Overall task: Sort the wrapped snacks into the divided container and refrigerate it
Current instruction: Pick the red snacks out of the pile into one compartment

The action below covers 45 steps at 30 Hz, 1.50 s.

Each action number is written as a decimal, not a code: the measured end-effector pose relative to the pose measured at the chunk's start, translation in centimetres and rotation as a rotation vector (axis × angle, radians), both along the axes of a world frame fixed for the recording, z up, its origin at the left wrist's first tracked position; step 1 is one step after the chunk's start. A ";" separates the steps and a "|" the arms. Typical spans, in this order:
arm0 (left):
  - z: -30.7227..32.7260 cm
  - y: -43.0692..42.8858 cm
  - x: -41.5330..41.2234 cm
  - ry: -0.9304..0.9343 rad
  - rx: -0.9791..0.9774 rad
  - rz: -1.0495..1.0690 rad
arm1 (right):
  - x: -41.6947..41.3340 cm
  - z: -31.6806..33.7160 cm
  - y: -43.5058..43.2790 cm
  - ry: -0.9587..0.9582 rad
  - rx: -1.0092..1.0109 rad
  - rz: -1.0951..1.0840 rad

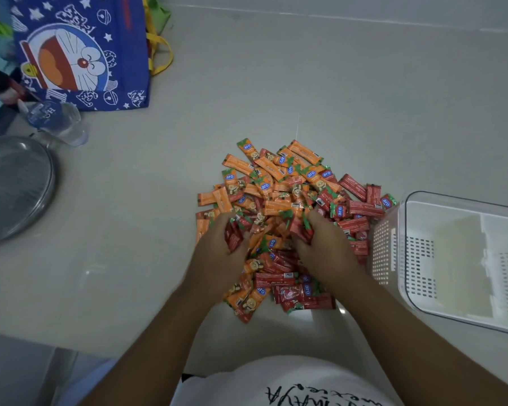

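Head view: snack packets (276, 177) heaped on counter (276, 83), middle hidden under both hands.
Left hand (223, 244): curled round red ones.
Right hand (323, 241): fingertips buried, gripping red ones.
Divided container (381, 253): just beside heap's right side, cut off by frame edge.

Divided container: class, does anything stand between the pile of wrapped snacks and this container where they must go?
Nothing visible does. The divided container stands open-topped directly right of the wrapped snacks, its visible compartments empty. The left hand and right hand are both dug into the pile.
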<state>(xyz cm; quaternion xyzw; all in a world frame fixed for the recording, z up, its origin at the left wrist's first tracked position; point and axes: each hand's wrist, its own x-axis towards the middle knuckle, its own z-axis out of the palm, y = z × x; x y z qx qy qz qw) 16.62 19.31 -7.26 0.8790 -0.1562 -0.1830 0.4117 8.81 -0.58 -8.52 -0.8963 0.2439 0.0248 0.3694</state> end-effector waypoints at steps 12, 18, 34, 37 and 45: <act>-1.0 2.9 -2.5 -0.116 0.143 0.143 | -2.4 -0.4 3.2 0.229 -0.068 0.117; -1.1 3.3 -4.1 -0.075 0.082 0.102 | -2.4 -0.7 3.6 0.333 -0.070 0.106; -1.6 3.0 -4.7 -0.023 0.079 0.063 | -1.8 -1.4 2.4 0.184 -0.070 0.127; -1.6 2.8 -4.5 -0.039 0.079 0.061 | -2.1 -0.7 1.7 0.192 -0.011 0.081; -1.9 1.5 -4.5 -0.078 0.030 0.010 | -3.5 0.7 0.3 0.082 -0.036 0.065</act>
